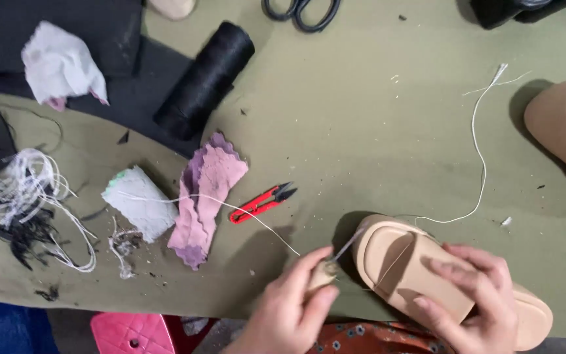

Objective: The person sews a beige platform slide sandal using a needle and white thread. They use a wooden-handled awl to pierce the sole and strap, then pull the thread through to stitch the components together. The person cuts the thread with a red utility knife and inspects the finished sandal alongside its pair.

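A shoemaking workshop: thread spool (204, 72), snips (263, 202), scissors (301, 12) and fabric scraps (204, 196) surround a sandal (427, 275) on the tabletop (361, 118).
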